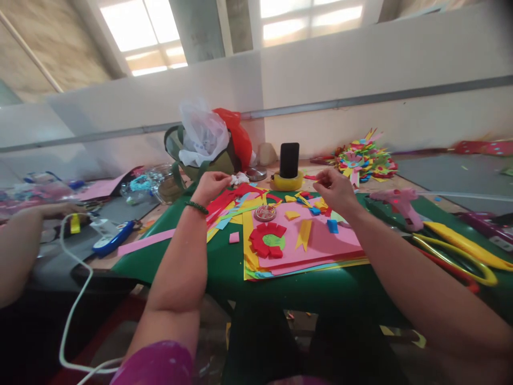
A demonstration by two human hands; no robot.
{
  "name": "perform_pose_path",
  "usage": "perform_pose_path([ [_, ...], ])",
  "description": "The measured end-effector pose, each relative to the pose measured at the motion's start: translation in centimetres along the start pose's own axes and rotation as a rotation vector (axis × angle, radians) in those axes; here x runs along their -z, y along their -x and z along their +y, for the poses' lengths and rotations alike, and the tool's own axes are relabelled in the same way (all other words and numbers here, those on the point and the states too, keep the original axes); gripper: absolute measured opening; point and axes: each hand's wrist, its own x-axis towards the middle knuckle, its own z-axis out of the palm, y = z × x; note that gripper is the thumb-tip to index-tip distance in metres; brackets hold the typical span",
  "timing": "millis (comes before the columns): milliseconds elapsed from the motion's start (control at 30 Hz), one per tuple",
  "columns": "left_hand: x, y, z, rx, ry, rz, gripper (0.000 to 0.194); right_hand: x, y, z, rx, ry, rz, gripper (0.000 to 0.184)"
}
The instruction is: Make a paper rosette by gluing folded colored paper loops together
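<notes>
My left hand, wearing a dark beaded bracelet, is closed with fingertips together beside a crumpled white scrap; whether it grips anything is hidden. Across the paper pile, my right hand makes a pinch, and what sits in it is too small to tell. Between my forearms lies a stack of pink felt-like sheets over yellow and blue ones. On it rest a red ring of petals around a green centre, a forked yellow strip, a round patterned disc and small blue and yellow pieces.
A pink glue gun and yellow-handled scissors lie at right. Behind stand a phone on a yellow tape roll, a bag and colourful paper flowers. Another person's arm is at left near a white cable.
</notes>
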Motion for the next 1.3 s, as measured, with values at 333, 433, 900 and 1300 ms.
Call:
perform_pose_path([
  [333,1.2,-0.7,-2.1,0.267,-0.594,-0.484,0.015,-0.4,0.3,0.0,-0.033,0.052,-0.082,0.015],
  [433,0.9,-0.8,-2.8,0.324,-0.67,-0.495,0.024,-0.6,0.5,-0.1,-0.042,0.08,-0.148,0.015],
  [900,2.3,-0.7,-3.1,0.319,-0.615,-0.321,0.018,-0.7,0.8,0.2,0.012,0.12,-0.3,0.013],
  [1300,-0.6,0.2,-0.9,0.301,-0.702,-0.502,0.025,-0.9,1.0,-0.1,-0.05,0.097,-0.398,0.01],
])
